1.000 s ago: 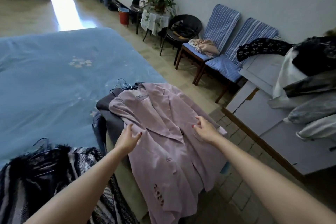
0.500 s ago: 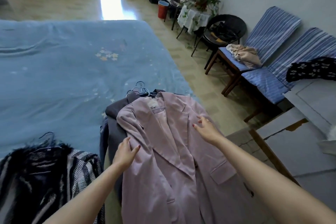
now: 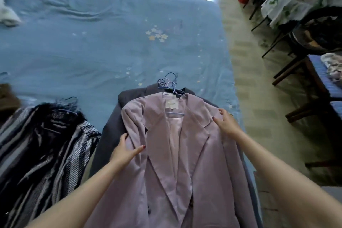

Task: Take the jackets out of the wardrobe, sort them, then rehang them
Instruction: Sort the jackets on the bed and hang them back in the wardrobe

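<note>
A: From the head view, where is the jacket she is sorting?

B: The lilac jacket (image 3: pixel 185 153) lies face up near the bed's (image 3: pixel 92 52) right edge, on top of a dark grey jacket (image 3: pixel 111 131), with its hem trailing off the foot of the bed towards her. It is on its hanger (image 3: pixel 174 94), whose hook sits among a cluster of other hooks above the collar.

A: And the hands?

B: The left hand (image 3: pixel 124 152) has its thumb laid over the jacket's sleeve edge by the shoulder, while its fingers go out of sight at that edge; I cannot tell if they pinch the cloth. The right hand (image 3: pixel 226 123) lies flat on the opposite shoulder, fingers straight and spread, holding nothing.

A: So what makes this step go well?

B: I judge she is squaring it onto its pile. Smoothing outward from the lapels towards both shoulders would keep the front flat, and lining the collar up with the grey one beneath keeps the hooks together for rehanging.

A: Any risk?

B: The hooks could tangle, I think. Also the weight hanging over the edge might drag the pile down. The striped and furry jackets (image 3: pixel 46 144) to the left form a separate heap, so keep the sleeve from straying onto it.
</note>
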